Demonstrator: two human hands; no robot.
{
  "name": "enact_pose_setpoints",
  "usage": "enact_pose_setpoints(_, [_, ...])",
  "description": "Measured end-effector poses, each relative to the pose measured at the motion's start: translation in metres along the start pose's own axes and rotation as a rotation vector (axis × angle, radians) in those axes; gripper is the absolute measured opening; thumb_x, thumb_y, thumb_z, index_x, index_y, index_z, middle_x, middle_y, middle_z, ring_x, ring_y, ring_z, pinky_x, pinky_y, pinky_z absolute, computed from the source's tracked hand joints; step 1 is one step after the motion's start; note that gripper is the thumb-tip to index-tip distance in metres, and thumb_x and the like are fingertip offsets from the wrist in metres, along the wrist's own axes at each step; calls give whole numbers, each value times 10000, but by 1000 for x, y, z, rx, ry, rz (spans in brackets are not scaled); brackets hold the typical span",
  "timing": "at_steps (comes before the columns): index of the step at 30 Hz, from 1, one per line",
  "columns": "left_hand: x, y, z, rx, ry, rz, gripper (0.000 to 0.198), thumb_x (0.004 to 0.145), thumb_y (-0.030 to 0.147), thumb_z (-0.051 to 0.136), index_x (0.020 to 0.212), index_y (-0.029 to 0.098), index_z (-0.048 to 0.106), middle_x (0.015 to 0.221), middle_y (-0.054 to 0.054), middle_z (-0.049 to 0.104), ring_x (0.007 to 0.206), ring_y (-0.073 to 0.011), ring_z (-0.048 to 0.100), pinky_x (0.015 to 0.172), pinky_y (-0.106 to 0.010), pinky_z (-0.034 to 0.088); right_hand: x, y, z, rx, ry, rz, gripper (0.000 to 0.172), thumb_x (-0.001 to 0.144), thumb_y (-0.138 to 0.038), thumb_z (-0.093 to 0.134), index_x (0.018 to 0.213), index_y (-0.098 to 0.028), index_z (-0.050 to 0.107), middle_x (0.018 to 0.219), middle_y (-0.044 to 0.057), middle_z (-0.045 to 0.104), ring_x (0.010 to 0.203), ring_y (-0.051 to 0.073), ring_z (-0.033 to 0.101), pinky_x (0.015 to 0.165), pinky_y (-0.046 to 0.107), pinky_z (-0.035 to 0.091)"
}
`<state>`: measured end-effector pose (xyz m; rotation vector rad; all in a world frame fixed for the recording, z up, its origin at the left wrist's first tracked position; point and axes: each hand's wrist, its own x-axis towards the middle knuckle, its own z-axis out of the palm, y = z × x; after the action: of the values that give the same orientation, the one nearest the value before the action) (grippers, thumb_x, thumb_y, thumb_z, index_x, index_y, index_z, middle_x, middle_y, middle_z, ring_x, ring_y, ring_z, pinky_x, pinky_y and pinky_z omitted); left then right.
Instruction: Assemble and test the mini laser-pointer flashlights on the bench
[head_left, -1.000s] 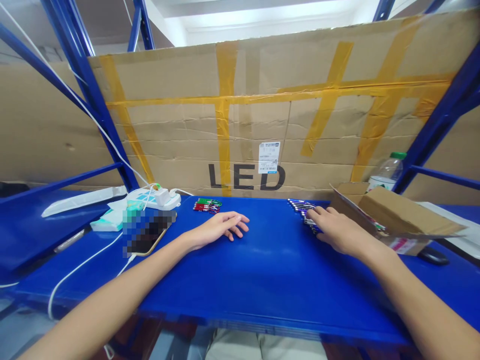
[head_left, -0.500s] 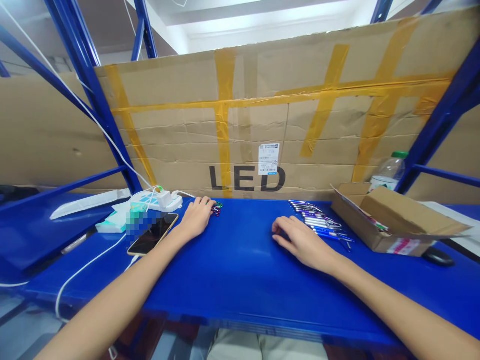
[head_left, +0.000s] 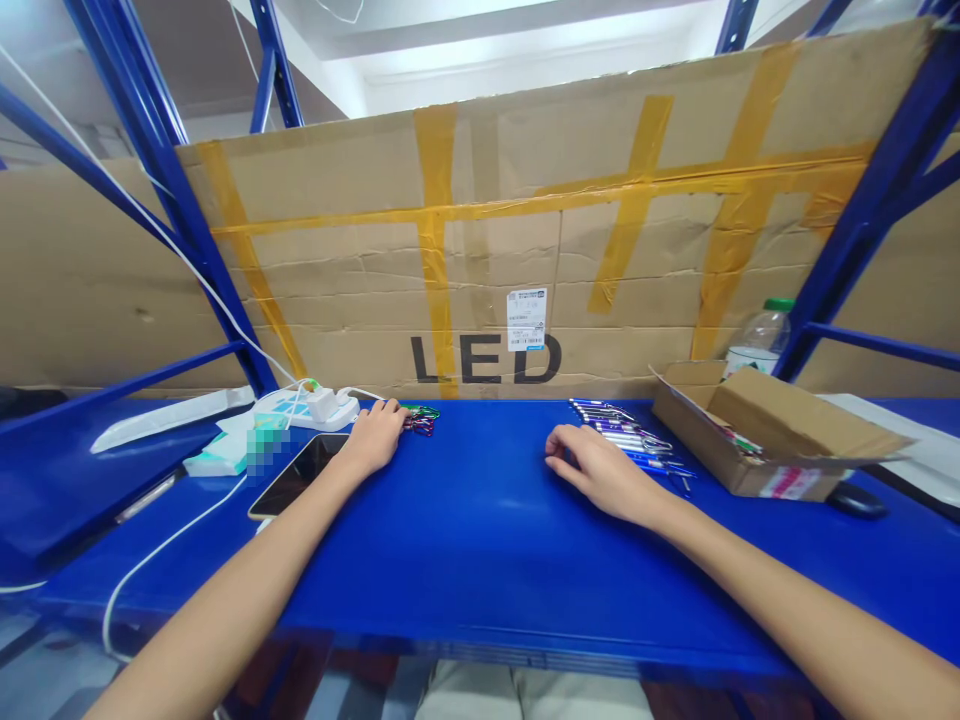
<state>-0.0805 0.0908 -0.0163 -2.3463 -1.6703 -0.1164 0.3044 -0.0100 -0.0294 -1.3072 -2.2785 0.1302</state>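
Note:
My left hand (head_left: 377, 438) rests at the back of the table, fingers bent down and slightly apart beside a small pile of green and red carabiners (head_left: 422, 421). It touches the pile's near left side; the fingertips are hidden, and no held thing shows. To the right, my right hand (head_left: 600, 472) lies on its side on the table. Its fingers are loosely curled, the thumb stands apart, and nothing is between them. Just behind it lies a row of several slim metallic pieces (head_left: 630, 440), purple, silver and blue, some with clips; the hand covers part of them.
An open cardboard box (head_left: 739, 455) stands right of the row, with a bottle (head_left: 759, 335) behind and a black mouse (head_left: 857, 500) beside it. On the left are a phone (head_left: 296, 478), a power strip (head_left: 330, 408) and a white cable (head_left: 161, 545). A large cardboard sheet (head_left: 360, 290) closes the back.
My left hand has shifted slightly left, so more of the carabiner pile shows. My right hand has stayed almost still by the row. The whole view has moved a little.

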Motion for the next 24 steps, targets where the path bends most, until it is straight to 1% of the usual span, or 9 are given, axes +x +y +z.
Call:
enact_pose_setpoints(5, [0, -1, -1, -10, -21, 16, 408, 1070, 140, 393, 1391, 177, 641, 1361, -181, 630, 1265, -343, 598, 975, -437, 493, 1, 2, -2, 0, 11, 10, 46, 1038, -261, 551, 1000, -241, 568, 993, 63, 693, 903, 262, 599, 832, 394, 452])
enact_pose_setpoints(10, [-1, 0, -4, -35, -35, 48, 379, 1078, 177, 422, 1394, 175, 631, 1331, -188, 634, 1211, -355, 640, 936, -451, 509, 1, 1, -3, 3, 5, 22, 45, 1030, -256, 557, 995, -232, 575, 1001, 72, 700, 918, 264, 613, 836, 393, 457])
enact_pose_setpoints(14, [-3, 2, -7, -65, -36, 109, 347, 1086, 241, 458, 1375, 156, 631, 1283, -194, 638, 1186, -366, 636, 897, -443, 524, 1, 1, -3, -6, 10, 21, 51, 1027, -260, 557, 998, -231, 587, 995, 75, 707, 917, 268, 622, 831, 396, 460])
enact_pose_setpoints(17, [-5, 7, -9, -100, -36, 183, 298, 1088, 266, 493, 1311, 152, 654, 1263, -177, 653, 1164, -339, 642, 947, -433, 518, 2, 2, -3, -13, 5, 27, 52, 1030, -258, 553, 1003, -229, 588, 993, 76, 707, 915, 268, 623, 824, 395, 458])
enact_pose_setpoints(18, [-5, 9, -10, -116, -34, 211, 278, 1087, 276, 509, 1292, 167, 661, 1277, -163, 657, 1168, -324, 643, 973, -424, 513, 2, 2, -3, -14, 5, 30, 49, 1030, -254, 555, 1000, -230, 585, 991, 75, 706, 914, 267, 624, 822, 393, 457])
enact_pose_setpoints(20, [-8, 18, -11, -164, -22, 270, 286, 1088, 300, 534, 1332, 202, 647, 1328, -139, 652, 1180, -294, 643, 1014, -408, 504, 2, 1, -3, -15, 1, 33, 44, 1030, -247, 558, 995, -230, 579, 989, 73, 704, 916, 266, 626, 823, 389, 456])
enact_pose_setpoints(22, [-12, 31, -13, -335, 13, 373, 286, 1082, 328, 567, 1320, 200, 659, 1292, -136, 670, 1168, -291, 651, 1025, -417, 502, 2, 0, -2, -16, -8, 35, 46, 1036, -247, 557, 997, -232, 576, 992, 71, 703, 915, 265, 625, 823, 388, 457])
enact_pose_setpoints(24, [-20, 49, -17, -487, 14, 458, 305, 1084, 374, 583, 1333, 215, 661, 1274, -116, 682, 1178, -280, 650, 1044, -411, 496, 1, -3, -2, -20, -18, 34, 49, 1043, -246, 556, 1000, -235, 576, 988, 67, 702, 909, 264, 619, 821, 386, 458])
